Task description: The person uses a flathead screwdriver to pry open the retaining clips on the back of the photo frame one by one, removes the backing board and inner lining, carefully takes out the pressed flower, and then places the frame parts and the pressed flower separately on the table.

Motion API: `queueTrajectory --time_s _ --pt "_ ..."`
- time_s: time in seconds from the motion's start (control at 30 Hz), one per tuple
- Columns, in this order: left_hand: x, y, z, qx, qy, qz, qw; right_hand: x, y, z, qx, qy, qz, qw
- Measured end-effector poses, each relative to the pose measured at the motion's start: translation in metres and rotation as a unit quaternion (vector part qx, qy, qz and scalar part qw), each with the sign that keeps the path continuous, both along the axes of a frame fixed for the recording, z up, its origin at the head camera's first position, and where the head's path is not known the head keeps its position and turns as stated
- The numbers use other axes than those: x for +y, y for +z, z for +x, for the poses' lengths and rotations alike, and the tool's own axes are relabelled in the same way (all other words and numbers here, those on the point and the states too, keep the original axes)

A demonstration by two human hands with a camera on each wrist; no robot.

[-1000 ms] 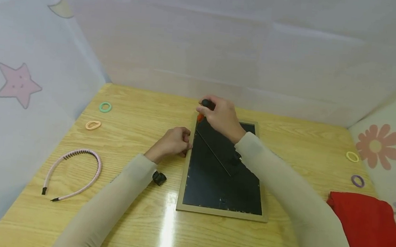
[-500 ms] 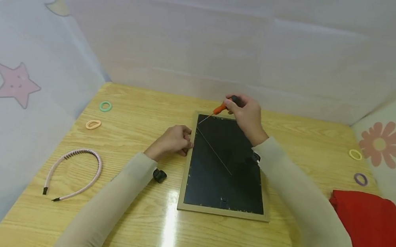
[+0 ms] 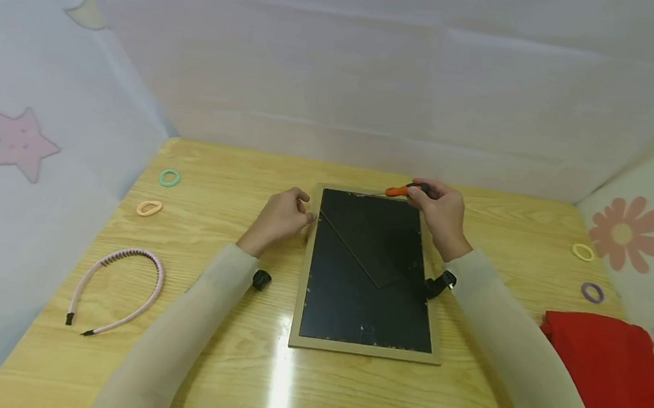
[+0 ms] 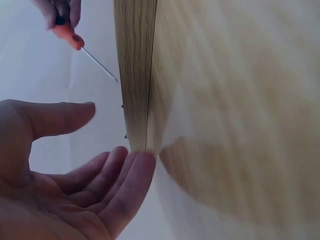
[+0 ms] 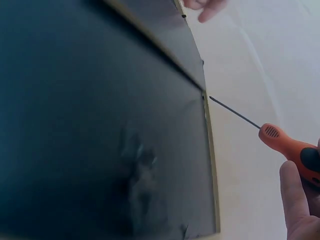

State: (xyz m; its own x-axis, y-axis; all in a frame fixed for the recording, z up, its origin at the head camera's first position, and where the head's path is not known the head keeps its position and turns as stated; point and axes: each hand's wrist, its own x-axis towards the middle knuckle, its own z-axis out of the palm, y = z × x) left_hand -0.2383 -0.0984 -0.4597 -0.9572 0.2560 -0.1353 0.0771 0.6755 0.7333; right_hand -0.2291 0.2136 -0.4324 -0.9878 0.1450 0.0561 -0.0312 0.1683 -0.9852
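Observation:
A picture frame [image 3: 363,349] with a pale wood-coloured border lies back up on the table, its black backing board [image 3: 352,311] showing. A thin strip [image 3: 351,251] runs slantwise over the board. My right hand [image 3: 444,216] grips an orange and black screwdriver [image 3: 397,191] by its handle, above the frame's far edge. In the head view the shaft points left, and in the right wrist view the tip appears beside the frame's edge. My left hand [image 4: 95,185] is at the frame's left side, thumb apart from the fingers, fingertips right at the wooden border [image 4: 135,75].
A pink headband [image 3: 160,280] lies on the left of the table [image 3: 217,364], with green [image 3: 169,178] and peach [image 3: 149,208] hair ties behind it. Yellow [image 3: 583,252] and purple [image 3: 592,292] ties lie at the right, near a red cloth [image 3: 601,362].
My right hand has carried the screwdriver rightward from the frame's upper left corner, its shaft swinging from steep to nearly level. My left hand has slid slightly toward the far end and loosened from the border.

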Motion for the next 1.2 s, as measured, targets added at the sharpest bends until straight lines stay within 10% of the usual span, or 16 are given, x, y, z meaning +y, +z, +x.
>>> queueTrajectory --time_s 0.23,0.47,0.83,1.2 --pt "0.017 0.002 -0.038 0.037 -0.03 -0.026 0.9986 0.007 -0.01 0.006 -0.038 0.018 0.044 0.998" --pt "0.026 0.007 -0.059 -0.028 -0.095 -0.068 0.9927 0.003 -0.01 0.009 -0.053 0.057 0.2 0.977" --pt "0.01 -0.001 -0.063 -0.062 -0.074 -0.077 0.9924 -0.006 -0.005 0.012 -0.075 0.13 0.363 0.919" --pt "-0.004 -0.002 -0.053 -0.084 -0.071 -0.092 0.9896 -0.013 0.004 0.009 -0.056 0.152 0.387 0.908"
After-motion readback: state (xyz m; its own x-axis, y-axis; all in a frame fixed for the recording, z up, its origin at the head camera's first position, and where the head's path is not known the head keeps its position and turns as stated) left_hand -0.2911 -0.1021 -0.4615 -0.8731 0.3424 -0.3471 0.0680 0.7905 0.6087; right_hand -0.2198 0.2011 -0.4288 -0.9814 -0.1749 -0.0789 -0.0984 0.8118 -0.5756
